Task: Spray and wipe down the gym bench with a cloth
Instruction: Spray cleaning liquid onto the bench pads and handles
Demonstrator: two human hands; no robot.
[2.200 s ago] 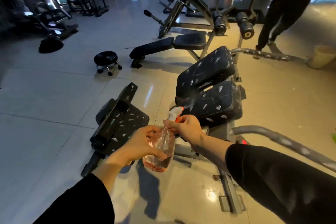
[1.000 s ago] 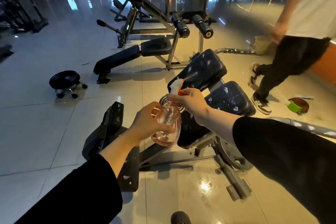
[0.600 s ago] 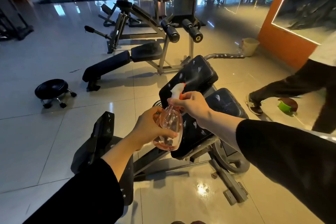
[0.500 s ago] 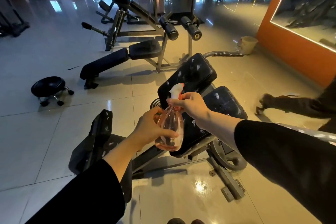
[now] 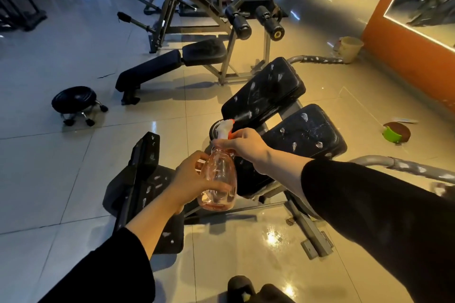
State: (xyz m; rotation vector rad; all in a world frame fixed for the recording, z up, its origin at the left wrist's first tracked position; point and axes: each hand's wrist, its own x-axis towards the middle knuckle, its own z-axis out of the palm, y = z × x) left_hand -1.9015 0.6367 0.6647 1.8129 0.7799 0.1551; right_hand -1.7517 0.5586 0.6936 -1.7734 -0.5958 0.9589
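A clear pink spray bottle (image 5: pixel 219 179) with a white and orange head is held in front of me. My left hand (image 5: pixel 190 179) grips its body from the left. My right hand (image 5: pixel 242 146) curls round the neck and trigger. A thin mist leaves the nozzle toward the black padded gym bench (image 5: pixel 268 91), whose two worn pads carry white scuffs; the nearer pad (image 5: pixel 305 130) lies right of my right hand. The bench's black foot plate (image 5: pixel 142 172) stands to the left. No cloth is visible.
Another black bench with roller pads (image 5: pixel 172 61) stands behind, a small wheeled stool (image 5: pixel 73 102) at left. A pale bucket (image 5: pixel 350 48) sits by the orange wall (image 5: pixel 403 61). A green and brown object (image 5: pixel 395 131) lies on the floor at right. Grey handle bar (image 5: pixel 406 167) crosses at right.
My view has swung right and closer over the bench while both hands kept holding the bottle. The person who walked across the right side has left the view.
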